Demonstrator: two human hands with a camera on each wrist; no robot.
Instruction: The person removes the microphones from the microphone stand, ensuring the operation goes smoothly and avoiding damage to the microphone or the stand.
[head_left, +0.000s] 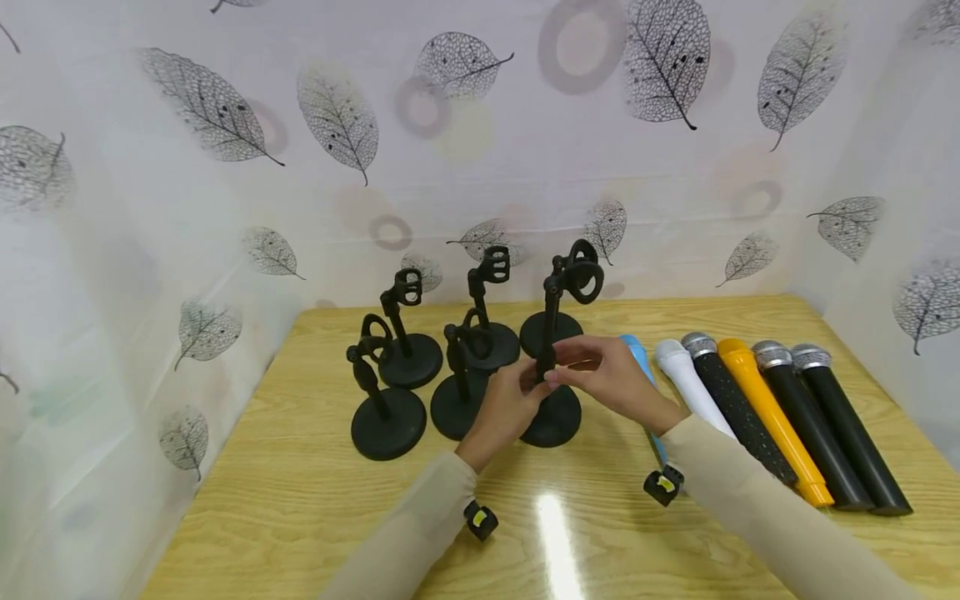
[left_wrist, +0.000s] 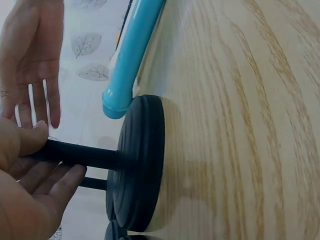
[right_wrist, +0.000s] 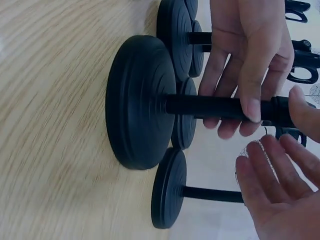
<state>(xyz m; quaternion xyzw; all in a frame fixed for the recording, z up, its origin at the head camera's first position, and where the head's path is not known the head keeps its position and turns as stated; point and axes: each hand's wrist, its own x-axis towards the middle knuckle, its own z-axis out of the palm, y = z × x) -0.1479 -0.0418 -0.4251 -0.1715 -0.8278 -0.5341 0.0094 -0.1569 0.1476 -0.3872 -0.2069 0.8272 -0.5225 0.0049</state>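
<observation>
A black desktop microphone stand (head_left: 551,421) stands upright in front of me, its round base on the table. My left hand (head_left: 504,407) pinches its pole (left_wrist: 87,154) between thumb and fingers. On the other side, my right hand (head_left: 622,379) is at the upper part of the pole, its thumb by the collar (right_wrist: 281,111). The fingers of that hand (right_wrist: 270,172) are nearly straight and spread apart from the pole. The stand's ring-shaped clip (head_left: 583,273) rises above both hands. Several similar stands (head_left: 388,425) are grouped to the left and behind.
Several microphones lie side by side on the right: a blue one (head_left: 637,354) nearest my right hand, then white (head_left: 693,387), speckled black (head_left: 738,417), orange (head_left: 772,417) and plain black (head_left: 847,425). A leaf-patterned sheet (head_left: 480,150) hangs behind the wooden table (head_left: 300,517).
</observation>
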